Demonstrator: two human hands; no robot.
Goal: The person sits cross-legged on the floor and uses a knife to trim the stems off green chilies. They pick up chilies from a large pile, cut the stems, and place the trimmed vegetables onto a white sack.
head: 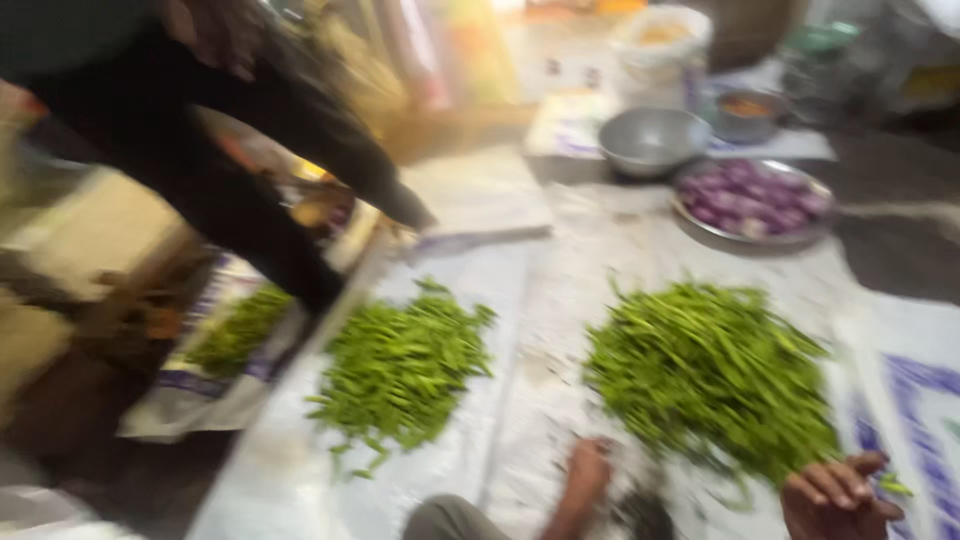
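The picture is blurred by motion. Two heaps of green beans lie on white sacking on the floor, a large heap [712, 375] at the right and a smaller heap [400, 365] in the middle. My left hand [588, 472] rests low at the near edge of the large heap, and its grip is too blurred to read. At the heap's near right corner my right hand [835, 495] has its fingers loosely curled and apart, with a few green bits beside the fingertips. A dark object [642, 512] lies between my hands.
Another person in dark sleeves [230, 150] bends in from the left, one arm stretched over the sacking. A third small green heap [238, 330] lies under them. At the back stand a metal bowl [652, 140], a tray of purple onions [752, 198] and a white sack [662, 50].
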